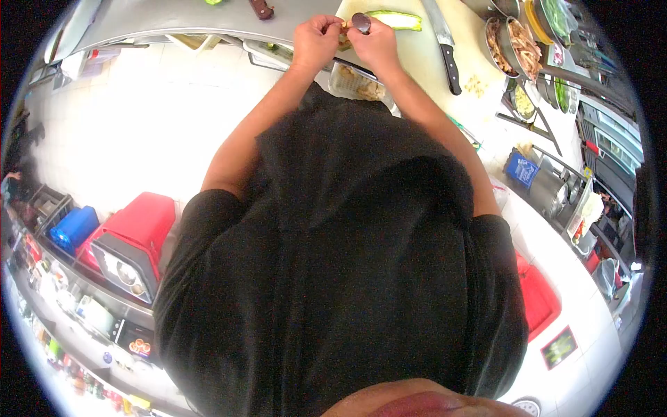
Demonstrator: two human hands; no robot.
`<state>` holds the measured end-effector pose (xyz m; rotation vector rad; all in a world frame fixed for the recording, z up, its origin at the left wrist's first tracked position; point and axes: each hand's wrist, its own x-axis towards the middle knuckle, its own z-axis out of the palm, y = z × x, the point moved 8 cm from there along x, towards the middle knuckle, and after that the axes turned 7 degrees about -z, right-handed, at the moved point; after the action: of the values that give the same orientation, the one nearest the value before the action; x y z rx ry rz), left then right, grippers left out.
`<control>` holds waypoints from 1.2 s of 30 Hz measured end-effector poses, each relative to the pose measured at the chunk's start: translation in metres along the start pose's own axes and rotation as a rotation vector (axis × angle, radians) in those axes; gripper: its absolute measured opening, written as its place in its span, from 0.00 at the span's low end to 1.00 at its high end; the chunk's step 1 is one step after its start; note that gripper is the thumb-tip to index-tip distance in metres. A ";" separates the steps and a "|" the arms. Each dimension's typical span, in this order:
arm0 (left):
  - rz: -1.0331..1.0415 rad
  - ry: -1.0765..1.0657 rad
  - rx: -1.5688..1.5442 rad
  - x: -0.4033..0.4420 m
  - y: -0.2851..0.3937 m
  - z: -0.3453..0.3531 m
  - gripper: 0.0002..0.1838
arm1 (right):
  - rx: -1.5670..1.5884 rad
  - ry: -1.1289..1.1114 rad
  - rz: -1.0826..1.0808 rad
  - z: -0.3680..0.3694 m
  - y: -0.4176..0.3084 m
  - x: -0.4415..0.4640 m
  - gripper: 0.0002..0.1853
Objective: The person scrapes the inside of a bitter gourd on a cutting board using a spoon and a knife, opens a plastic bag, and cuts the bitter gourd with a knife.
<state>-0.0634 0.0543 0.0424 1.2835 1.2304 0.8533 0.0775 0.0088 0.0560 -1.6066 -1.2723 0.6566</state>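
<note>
My left hand (pixel 316 43) is at the front edge of the counter, fingertips pinched on something too small to make out. Close beside it, my right hand (pixel 375 47) is closed around a dark, round-ended handle (pixel 361 22); the rest of that tool is hidden. The fingertips of both hands nearly meet over the left edge of a pale cutting board (pixel 424 59). Just beyond my right hand lies a cut green vegetable (pixel 406 21) with a pale inside. A knife with a black handle (pixel 450 68) rests to its right. Small pale pieces (pixel 476 85) lie near the handle.
The metal counter (pixel 187 17) extends left, with a brown handle (pixel 261 8) on it. Metal bowls of sliced food (pixel 522 48) stand right of the board. Below the counter edge is a clear container (pixel 354 82). Red bins (pixel 142 226) stand behind at lower left.
</note>
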 end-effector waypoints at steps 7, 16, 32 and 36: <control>0.119 0.029 0.252 -0.007 0.014 -0.003 0.09 | 0.223 -0.072 0.160 0.005 0.000 -0.004 0.07; 0.313 -0.083 0.347 -0.017 0.015 0.021 0.09 | -0.262 -0.080 0.152 -0.007 0.031 0.003 0.20; 0.526 -0.021 0.554 -0.037 0.029 0.059 0.06 | -0.239 -0.200 0.104 -0.093 0.027 -0.006 0.21; 0.560 0.046 0.589 -0.037 0.031 0.068 0.06 | -0.145 0.024 0.132 -0.185 0.038 -0.027 0.22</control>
<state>0.0002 0.0081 0.0706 2.1610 1.2192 0.9431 0.2421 -0.0803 0.0930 -1.8241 -1.2274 0.6355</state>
